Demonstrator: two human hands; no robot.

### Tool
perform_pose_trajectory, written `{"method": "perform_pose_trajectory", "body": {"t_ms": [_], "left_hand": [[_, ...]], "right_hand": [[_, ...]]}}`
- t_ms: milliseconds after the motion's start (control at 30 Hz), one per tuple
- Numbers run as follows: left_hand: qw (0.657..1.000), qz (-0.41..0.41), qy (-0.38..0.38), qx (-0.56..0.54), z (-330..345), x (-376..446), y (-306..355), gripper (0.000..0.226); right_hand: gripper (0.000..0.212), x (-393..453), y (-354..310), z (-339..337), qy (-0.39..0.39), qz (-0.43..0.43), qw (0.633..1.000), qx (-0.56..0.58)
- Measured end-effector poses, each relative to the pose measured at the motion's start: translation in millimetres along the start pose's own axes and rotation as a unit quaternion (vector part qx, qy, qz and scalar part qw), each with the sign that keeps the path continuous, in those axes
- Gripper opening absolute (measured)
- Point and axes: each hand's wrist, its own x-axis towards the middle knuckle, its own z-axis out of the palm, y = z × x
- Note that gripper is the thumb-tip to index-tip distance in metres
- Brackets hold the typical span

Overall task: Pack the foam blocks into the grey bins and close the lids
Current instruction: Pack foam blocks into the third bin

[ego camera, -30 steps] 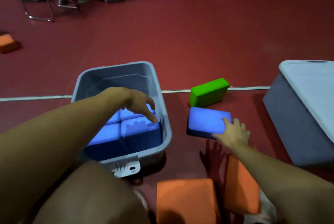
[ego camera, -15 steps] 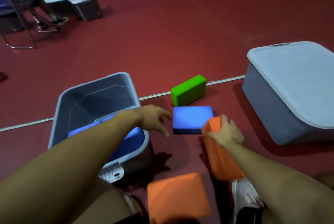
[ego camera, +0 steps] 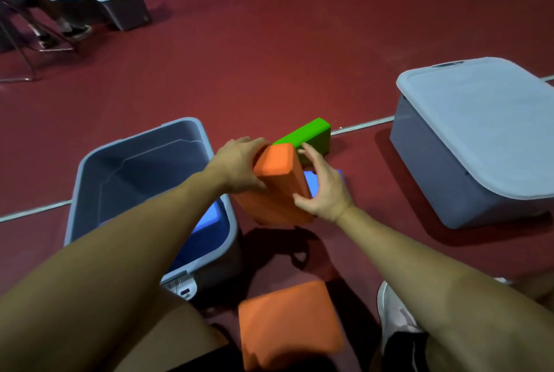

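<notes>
An orange foam block [ego camera: 277,184] hangs tilted in the air just right of the open grey bin [ego camera: 132,161]. My left hand [ego camera: 238,166] grips its upper left side and my right hand [ego camera: 322,188] holds its right side. Blue blocks [ego camera: 207,215] lie in the bin's near end, partly hidden by my left arm. On the floor behind the held block lie a green block [ego camera: 305,134] and a blue block [ego camera: 311,184], the latter mostly covered. Another orange block [ego camera: 287,320] lies near my legs.
A second grey bin [ego camera: 434,167] with its pale lid [ego camera: 491,113] closed stands at the right. Two more lidded bins [ego camera: 126,5], a chair frame and a person's legs are at the far left. A white line crosses the red floor. My shoe [ego camera: 392,317] is at the bottom right.
My right hand has lifted the orange block off the floor and swung it left towards the bin. My left hand has left the bin and taken hold of the block's other side.
</notes>
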Motion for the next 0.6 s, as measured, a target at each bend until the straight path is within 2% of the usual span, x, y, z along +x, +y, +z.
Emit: {"method": "perform_pose_trajectory", "body": {"t_ms": [67, 100, 200, 267, 333, 433, 533, 600], "left_hand": [[1.0, -0.013, -0.003, 0.025, 6, -1, -5, 0.095], [0.999, -0.016, -0.008, 0.032, 8, -1, -7, 0.096], [0.999, -0.02, -0.024, 0.026, 13, 1, -11, 0.099], [0.999, -0.011, -0.031, 0.024, 16, 1, -12, 0.1], [0.999, 0.003, -0.036, 0.026, 19, 3, -10, 0.1], [0.999, 0.022, -0.034, 0.028, 21, 5, -8, 0.094], [0.999, 0.029, -0.032, 0.028, 20, 6, -7, 0.093], [0.999, 0.024, -0.036, 0.027, 20, 7, -9, 0.093]], "right_hand": [[0.111, -19, 30, 10, -0.047, 0.112, 0.992, -0.042], [0.114, -32, 47, 15, -0.098, 0.172, 0.977, -0.075], [0.121, -85, 93, 28, -0.311, 0.31, 0.884, -0.159], [0.131, -118, 111, 38, -0.382, 0.355, 0.84, -0.151], [0.13, -139, 118, 50, -0.406, 0.38, 0.821, -0.13], [0.113, -149, 115, 69, -0.412, 0.387, 0.816, -0.123], [0.132, -148, 118, 85, -0.413, 0.379, 0.821, -0.106], [0.131, -149, 123, 93, -0.409, 0.371, 0.828, -0.094]]}}
